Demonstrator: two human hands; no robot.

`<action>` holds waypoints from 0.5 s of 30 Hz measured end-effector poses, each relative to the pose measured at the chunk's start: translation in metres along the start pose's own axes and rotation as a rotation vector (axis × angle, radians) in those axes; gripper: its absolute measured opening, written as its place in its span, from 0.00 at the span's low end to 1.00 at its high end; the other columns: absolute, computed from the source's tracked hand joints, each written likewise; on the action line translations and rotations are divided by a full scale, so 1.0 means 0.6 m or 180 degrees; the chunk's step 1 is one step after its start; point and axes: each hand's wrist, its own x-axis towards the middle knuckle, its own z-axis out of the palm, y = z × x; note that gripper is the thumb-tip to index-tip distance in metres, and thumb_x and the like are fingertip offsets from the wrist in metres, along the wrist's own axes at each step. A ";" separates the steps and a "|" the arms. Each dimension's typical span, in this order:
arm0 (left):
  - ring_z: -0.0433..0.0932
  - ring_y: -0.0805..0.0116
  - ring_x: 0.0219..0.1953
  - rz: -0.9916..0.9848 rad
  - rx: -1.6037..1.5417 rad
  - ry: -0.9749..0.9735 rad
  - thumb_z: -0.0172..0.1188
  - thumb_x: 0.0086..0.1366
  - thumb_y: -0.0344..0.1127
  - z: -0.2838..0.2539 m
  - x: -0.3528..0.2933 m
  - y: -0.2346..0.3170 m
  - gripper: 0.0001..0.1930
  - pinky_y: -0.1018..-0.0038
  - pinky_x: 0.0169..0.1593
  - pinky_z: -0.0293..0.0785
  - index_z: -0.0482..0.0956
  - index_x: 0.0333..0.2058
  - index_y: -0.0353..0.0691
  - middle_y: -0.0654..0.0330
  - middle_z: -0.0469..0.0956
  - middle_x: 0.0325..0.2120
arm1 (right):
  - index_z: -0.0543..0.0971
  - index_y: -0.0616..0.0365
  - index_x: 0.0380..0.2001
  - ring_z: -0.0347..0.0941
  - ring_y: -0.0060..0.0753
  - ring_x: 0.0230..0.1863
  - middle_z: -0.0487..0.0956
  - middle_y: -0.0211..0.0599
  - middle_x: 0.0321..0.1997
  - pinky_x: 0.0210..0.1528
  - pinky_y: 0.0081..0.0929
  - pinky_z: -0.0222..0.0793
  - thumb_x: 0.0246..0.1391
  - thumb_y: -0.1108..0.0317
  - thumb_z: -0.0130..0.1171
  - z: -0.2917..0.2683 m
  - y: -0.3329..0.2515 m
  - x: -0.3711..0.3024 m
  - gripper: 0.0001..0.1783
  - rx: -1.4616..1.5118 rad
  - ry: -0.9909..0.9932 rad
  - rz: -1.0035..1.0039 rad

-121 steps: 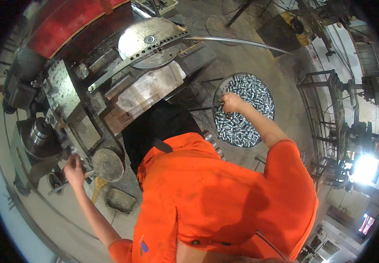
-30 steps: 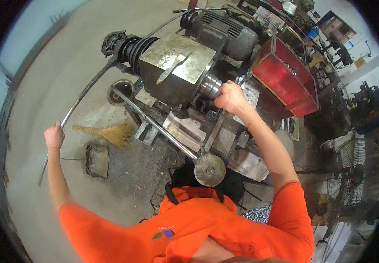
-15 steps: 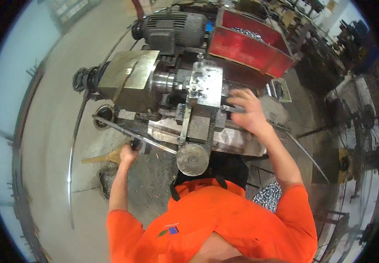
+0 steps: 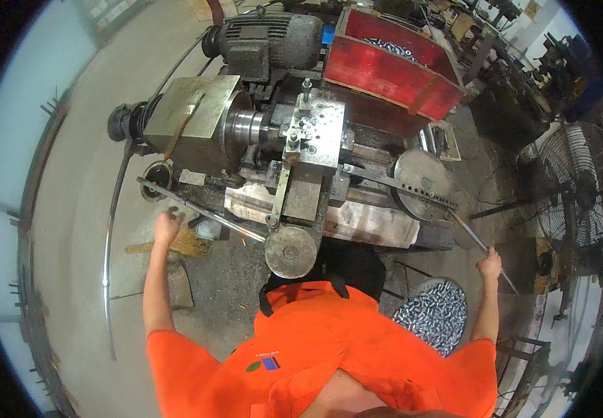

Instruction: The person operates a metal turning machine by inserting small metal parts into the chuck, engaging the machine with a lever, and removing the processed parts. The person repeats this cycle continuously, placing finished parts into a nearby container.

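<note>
Steel lever (image 4: 469,232) at the lathe's (image 4: 305,198) right: the right hand's (image 4: 489,265) grip closes around it. The left hand (image 4: 167,227) is near the longer tubular lever (image 4: 211,215), grip unclear. Lever-working seems underway, calling for steady pressure.

The metal rod (image 4: 470,232) looks smooth and glossy.

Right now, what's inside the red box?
Small silvery metal pieces show inside the red box: a heap of them along the opening. The near side blocks the view lower down, so the bottom and whatever lies under the heap can't be seen.
</note>
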 end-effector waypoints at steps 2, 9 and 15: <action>0.78 0.62 0.18 -0.0412 -0.1096 0.0185 0.57 0.60 0.54 -0.035 0.006 0.022 0.28 0.70 0.22 0.74 0.73 0.45 0.32 0.49 0.79 0.27 | 0.74 0.63 0.41 0.72 0.53 0.44 0.76 0.52 0.40 0.47 0.42 0.69 0.31 0.69 0.61 0.002 0.001 -0.010 0.27 -0.0202 -0.0021 0.0165; 0.76 0.64 0.16 -0.1035 -0.2831 0.0669 0.53 0.62 0.44 -0.047 0.002 0.149 0.21 0.72 0.22 0.74 0.71 0.41 0.27 0.51 0.78 0.22 | 0.76 0.61 0.26 0.73 0.55 0.27 0.77 0.50 0.25 0.32 0.46 0.69 0.30 0.61 0.62 0.003 -0.041 -0.204 0.18 0.0049 -0.0235 -0.0160; 0.76 0.63 0.19 -0.0932 -0.2991 0.1134 0.52 0.59 0.35 -0.009 0.015 0.169 0.12 0.71 0.21 0.74 0.70 0.35 0.30 0.56 0.74 0.20 | 0.78 0.63 0.28 0.56 0.15 0.16 0.65 0.20 0.15 0.18 0.20 0.49 0.39 0.68 0.52 -0.022 -0.212 -0.379 0.13 0.3711 -0.1619 0.1027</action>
